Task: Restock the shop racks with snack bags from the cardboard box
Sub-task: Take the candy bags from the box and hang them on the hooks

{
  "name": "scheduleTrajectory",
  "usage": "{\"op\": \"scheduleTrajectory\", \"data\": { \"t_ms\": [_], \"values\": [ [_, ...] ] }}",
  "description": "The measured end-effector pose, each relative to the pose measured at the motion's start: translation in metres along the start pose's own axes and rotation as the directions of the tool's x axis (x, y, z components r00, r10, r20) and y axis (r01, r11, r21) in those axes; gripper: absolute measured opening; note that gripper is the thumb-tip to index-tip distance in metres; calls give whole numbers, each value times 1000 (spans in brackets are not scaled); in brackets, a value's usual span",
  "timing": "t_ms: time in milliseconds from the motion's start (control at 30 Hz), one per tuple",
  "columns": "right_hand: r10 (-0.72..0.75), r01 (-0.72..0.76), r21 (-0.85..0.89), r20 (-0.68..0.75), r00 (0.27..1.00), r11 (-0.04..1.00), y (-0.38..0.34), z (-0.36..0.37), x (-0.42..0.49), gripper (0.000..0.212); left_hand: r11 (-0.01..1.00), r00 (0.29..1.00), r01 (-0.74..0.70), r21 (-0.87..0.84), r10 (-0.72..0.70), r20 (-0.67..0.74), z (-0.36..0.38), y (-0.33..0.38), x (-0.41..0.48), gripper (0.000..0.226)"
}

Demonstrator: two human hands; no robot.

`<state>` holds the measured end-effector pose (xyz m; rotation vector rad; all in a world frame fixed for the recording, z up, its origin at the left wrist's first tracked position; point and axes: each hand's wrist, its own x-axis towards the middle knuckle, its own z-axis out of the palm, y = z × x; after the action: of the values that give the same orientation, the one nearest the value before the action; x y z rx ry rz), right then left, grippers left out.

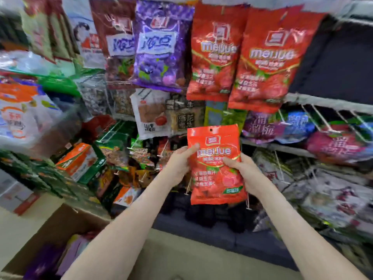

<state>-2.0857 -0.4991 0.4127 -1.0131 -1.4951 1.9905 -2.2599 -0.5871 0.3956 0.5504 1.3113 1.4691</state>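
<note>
Red foil fills the middle of my feed: one red snack bag (216, 166) is out of the cardboard box (50, 225) and held up in front of the racks, not yet on a hook. Straight above that bag, a pair of matching red bags (214, 55) already hangs side by side. Up and to the left of it hangs a purple bag (159, 45), so I judge part of the restocking done. Low and far to the left of the held bag, the box stands open with more packets (60, 255) inside, blurred, purple among them. I read that as plenty left to hang. To the right of the bag, the wire shelves (327, 103) carry other packs.

My view shows the left hand (178, 164) gripping the bag's upper left edge, thumb pressed on the front beside the brand name, fingers hidden behind. The right hand (243, 171) grips the right edge lower down, thumb on the front, fingers wrapped behind. Both forearms reach forward and up. The bag is upright, its hang hole (211, 129) at the top and free.
</note>
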Motion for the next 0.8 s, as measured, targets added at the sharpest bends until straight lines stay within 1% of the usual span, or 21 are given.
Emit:
{"op": "scheduleTrajectory", "data": {
  "t_ms": [33,67,133,200,300,333,400,467,533,633,700,800],
  "values": [
    [-21,21,13,-4,1000,1000,-8,-10,-5,33,1000,999,12,-8,-11,42,14,12,2,23],
    [-38,38,17,-12,999,999,-16,-20,-10,38,1000,997,15,1,-15,71,27,23,5,23],
    [-72,72,16,-28,997,997,-32,-35,-17,44,1000,994,-11,25,8,109,52,43,9,30],
    [-108,109,21,-27,994,994,-47,-48,-23,48,996,992,-66,52,61,108,75,58,13,35],
    [-187,187,-2,-23,982,982,-70,-60,-33,38,982,986,-137,132,122,112,104,78,18,37],
    [-213,213,-4,-37,976,977,-79,-62,-36,35,979,983,-153,138,135,127,112,83,18,38],
    [-277,279,21,-69,958,960,-98,-66,-40,35,973,975,-191,129,172,142,123,95,20,39],
    [-351,353,1,-99,931,936,-119,-67,-40,39,964,963,-239,118,220,153,131,109,21,42],
    [-427,428,-31,-146,892,903,-141,-65,-36,40,952,949,-285,108,265,170,135,123,19,40],
    [-516,523,-22,-206,831,852,-172,-56,-25,31,930,925,-357,85,340,170,136,145,17,31],
    [-556,565,-31,-228,799,824,-190,-45,-14,21,911,908,-408,64,397,134,133,159,17,26],
    [-618,612,-108,-237,750,784,-209,-22,7,20,889,888,-458,-5,458,35,121,181,19,25]
  ]
}}
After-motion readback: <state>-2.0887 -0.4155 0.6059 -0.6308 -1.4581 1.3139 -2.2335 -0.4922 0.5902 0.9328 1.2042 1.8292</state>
